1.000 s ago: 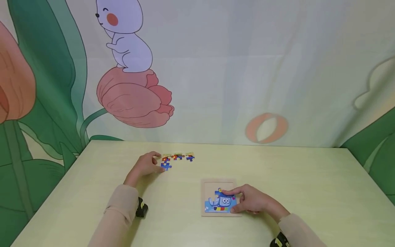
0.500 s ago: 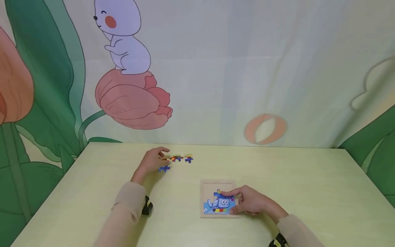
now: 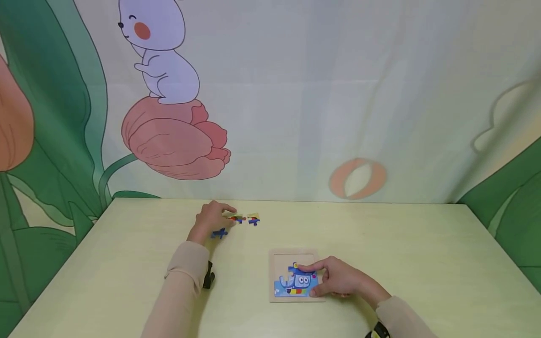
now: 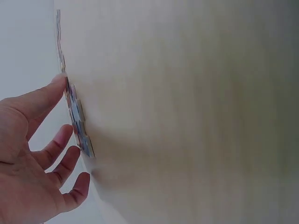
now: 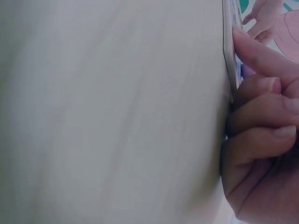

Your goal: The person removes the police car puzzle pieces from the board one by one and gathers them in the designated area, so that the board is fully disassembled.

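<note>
In the head view my left hand [image 3: 211,219] is over the loose jigsaw pieces at the table's far left, fingers spread, thumb low at the tabletop. Just right of its fingertips lies a yellow, red and blue piece [image 3: 238,219], with a similar piece [image 3: 254,218] beyond. A blue piece [image 3: 219,233] lies nearer, below the hand. Another piece seen earlier is hidden. My right hand [image 3: 338,278] rests on the right side of a wooden puzzle tray [image 3: 272,277], straight index finger and thumb pressing the partly assembled blue picture [image 3: 296,284]. Its other fingers are curled beside the tray.
The pale wooden table [image 3: 389,244] meets a printed curtain [image 3: 270,94] at its back edge. In the left wrist view, piece edges [image 4: 79,119] appear side-on, near the fingertips. Dark wrist cameras [image 3: 209,276] are worn at both cuffs.
My left hand has moved right and farther back, from around the blue piece to over the back row, covering its leftmost piece. My right hand stays on the tray; the view shifts slightly.
</note>
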Demonstrator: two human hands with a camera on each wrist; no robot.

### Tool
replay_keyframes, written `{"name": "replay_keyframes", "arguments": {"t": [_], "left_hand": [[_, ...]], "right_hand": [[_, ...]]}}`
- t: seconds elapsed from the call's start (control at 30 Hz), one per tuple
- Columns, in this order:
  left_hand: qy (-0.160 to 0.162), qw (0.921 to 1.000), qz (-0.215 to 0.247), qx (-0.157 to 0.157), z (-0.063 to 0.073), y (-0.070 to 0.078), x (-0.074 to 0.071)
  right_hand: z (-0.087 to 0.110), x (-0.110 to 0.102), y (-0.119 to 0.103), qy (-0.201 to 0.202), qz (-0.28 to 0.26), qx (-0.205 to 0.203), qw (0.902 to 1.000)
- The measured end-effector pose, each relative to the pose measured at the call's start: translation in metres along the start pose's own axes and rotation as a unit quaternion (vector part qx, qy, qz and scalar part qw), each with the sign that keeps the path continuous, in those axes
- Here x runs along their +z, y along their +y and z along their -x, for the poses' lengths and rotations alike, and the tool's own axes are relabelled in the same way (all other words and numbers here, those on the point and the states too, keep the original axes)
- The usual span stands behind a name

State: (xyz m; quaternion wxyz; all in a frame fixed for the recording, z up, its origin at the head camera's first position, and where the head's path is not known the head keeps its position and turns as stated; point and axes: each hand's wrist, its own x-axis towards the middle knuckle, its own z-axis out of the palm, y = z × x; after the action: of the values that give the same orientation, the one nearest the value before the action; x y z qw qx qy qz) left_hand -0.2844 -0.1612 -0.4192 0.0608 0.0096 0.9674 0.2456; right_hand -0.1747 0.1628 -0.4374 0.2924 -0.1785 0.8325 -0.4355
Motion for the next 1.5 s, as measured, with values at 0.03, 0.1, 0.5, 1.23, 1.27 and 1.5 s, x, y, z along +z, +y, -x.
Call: {"name": "replay_keyframes", "arguments": {"t": [0.03, 0.1, 0.5, 1.23, 1.27, 1.5], "left_hand": [[-0.001, 1.0, 0.003, -0.001, 0.0, -0.001, 0.0], [-0.002, 1.0, 0.008, 0.0, 0.0, -0.001, -0.001], [-0.004, 0.9997, 0.002, 0.023, 0.0, 0.011, 0.004], [-0.02, 0.9988, -0.04, 0.017, -0.006, 0.035, 0.024], [-0.022, 0.9987, -0.043, 0.017, -0.006, 0.035, 0.024], [-0.018, 0.9982, -0.026, 0.051, 0.005, 0.038, 0.016]], "right_hand": [[0.0, 0.0, 0.0, 0.0, -0.001, 0.001, 1.0], [0.001, 0.0, -0.001, 0.0, -0.002, 0.002, 1.0], [0.0, 0.0, 0.0, 0.0, 0.0, 0.006, 1.0], [0.002, 0.001, -0.005, -0.001, -0.013, 0.01, 0.9999], [0.003, 0.001, -0.005, 0.0, -0.012, 0.011, 0.9999], [0.002, 0.001, -0.006, 0.005, -0.005, 0.015, 0.9999]]}}
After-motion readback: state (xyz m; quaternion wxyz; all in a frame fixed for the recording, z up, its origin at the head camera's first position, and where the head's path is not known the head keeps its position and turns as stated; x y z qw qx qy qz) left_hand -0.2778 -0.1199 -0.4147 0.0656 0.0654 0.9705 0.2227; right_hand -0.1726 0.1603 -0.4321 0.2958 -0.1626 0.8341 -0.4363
